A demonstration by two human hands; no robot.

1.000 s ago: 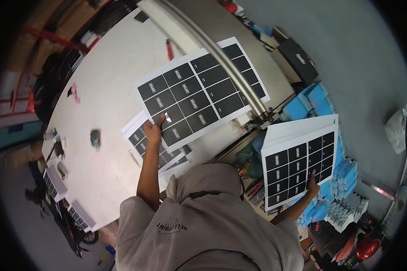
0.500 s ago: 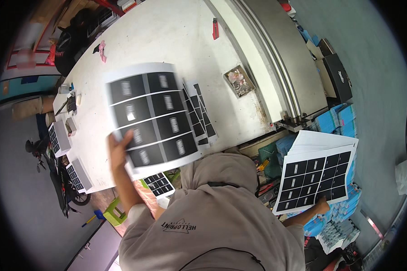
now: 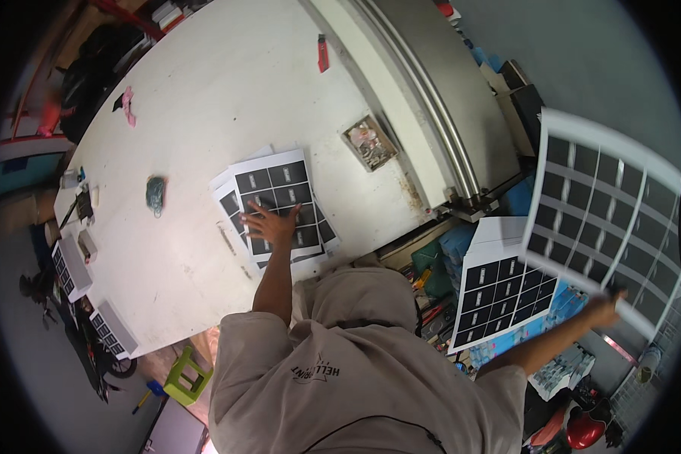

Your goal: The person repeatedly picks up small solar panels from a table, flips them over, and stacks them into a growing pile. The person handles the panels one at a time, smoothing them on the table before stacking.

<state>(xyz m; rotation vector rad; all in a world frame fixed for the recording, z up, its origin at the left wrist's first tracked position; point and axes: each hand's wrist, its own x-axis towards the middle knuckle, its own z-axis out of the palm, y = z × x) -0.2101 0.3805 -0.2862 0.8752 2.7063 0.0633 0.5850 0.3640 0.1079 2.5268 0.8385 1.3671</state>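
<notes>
With fingers spread, my left hand [image 3: 272, 225] lies flat on a printed sheet [image 3: 276, 170] covered in black rectangles. That sheet tops a small, uneven pile near the table's front edge; more sheets stick out beneath it. Out to the right, my right hand [image 3: 607, 306] pinches the lower edge of a large printed sheet [image 3: 620, 185], which is lifted and blurred by motion. Below and left of it rests a stack of similar sheets [image 3: 495, 295] with black rectangles and white margins.
On the white table [image 3: 204, 91] lie a red cutter knife [image 3: 322, 54], a shallow box of small scraps [image 3: 369, 144], a dark greenish bundle [image 3: 155, 195] and a pink cloth [image 3: 129, 106]. A long machine with metal rails [image 3: 431, 106] borders the right. A green stool [image 3: 187, 377] stands below left.
My left hand has put its sheet down on the table pile and now lies flat on it. My right hand has lifted a sheet off the right stack, up and to the right.
</notes>
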